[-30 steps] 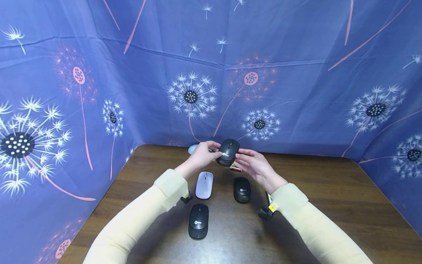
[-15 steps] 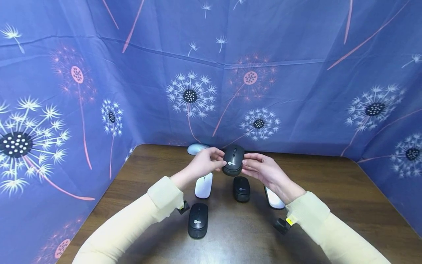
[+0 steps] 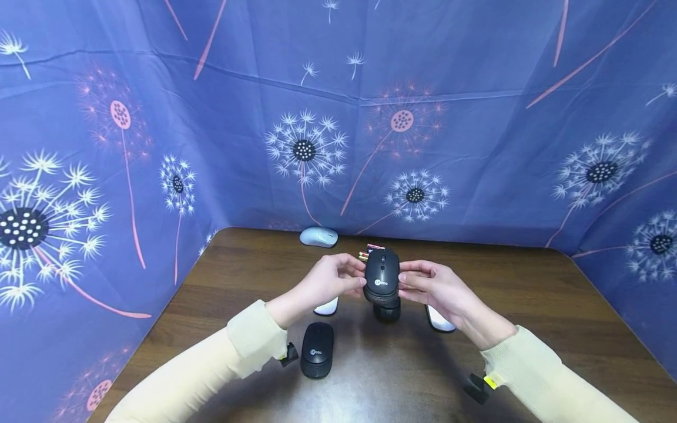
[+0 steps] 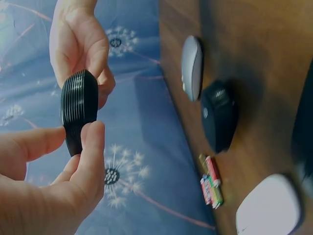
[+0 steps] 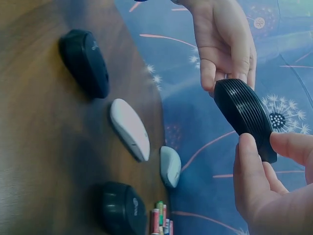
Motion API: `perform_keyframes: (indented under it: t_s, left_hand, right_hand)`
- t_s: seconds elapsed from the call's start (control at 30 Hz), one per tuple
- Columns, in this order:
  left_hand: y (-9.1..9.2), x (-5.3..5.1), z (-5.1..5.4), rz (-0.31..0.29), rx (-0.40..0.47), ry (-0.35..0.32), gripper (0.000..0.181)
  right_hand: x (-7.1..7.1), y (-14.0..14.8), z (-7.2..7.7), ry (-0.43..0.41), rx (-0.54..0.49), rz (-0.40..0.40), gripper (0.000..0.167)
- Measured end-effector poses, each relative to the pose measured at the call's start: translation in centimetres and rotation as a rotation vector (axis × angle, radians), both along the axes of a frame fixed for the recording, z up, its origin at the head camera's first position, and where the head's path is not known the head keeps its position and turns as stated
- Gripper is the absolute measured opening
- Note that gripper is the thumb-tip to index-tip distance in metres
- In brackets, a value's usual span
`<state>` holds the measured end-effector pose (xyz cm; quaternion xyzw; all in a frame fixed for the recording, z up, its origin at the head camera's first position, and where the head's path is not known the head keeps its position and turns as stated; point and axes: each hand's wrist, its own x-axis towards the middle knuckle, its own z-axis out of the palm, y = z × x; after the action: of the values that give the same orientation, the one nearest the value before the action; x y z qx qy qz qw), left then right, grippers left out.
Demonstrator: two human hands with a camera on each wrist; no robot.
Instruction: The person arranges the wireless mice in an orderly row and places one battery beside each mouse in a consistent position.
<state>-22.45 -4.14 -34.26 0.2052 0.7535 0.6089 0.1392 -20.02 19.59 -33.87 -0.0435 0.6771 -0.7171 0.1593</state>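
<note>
Both hands hold a black mouse up over the table, its logo side toward the head camera. The left hand pinches its left edge between thumb and fingers. On the opposite edge, the right hand grips it the same way. Ridges run along the side of the held mouse in the left wrist view. Directly below it, a second black mouse lies on the table, partly covered from the head view. A white mouse lies partly hidden under the left hand.
Several batteries lie behind the held mouse on the wooden table. A pale blue-grey mouse sits at the back edge. Another black mouse lies front left, and a white one under the right wrist. Patterned cloth hangs behind.
Both hands have brought the held black mouse nearer the person and slightly right, keeping their grip. The pale mouse at the back and the batteries now show more fully.
</note>
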Motion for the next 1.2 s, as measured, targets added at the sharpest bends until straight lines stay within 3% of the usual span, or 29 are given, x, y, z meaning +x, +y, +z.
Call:
perform_keyframes:
  t_s: [0.43,0.73,1.03,1.2]
  left_hand:
    - [0.5,3.0,-2.3,-0.028,0.077,-0.068,0.032]
    - [0.7,5.2,-3.4,-0.058,0.046,-0.134,0.037]
    - [1.1,6.4,-6.0,-0.070,0.043,-0.176,0.037]
    - [1.2,7.0,-6.9,-0.083,0.026,-0.195,0.037]
  right_hand:
    - [2.2,1.1,-1.6,-0.018,0.075,0.023,0.054]
    - [3.7,2.1,-3.7,-0.069,0.038,0.064,0.053]
    - [5.1,2.6,-6.3,-0.094,0.021,0.085,0.049]
    - [5.6,2.7,-7.4,-0.106,0.044,0.084,0.049]
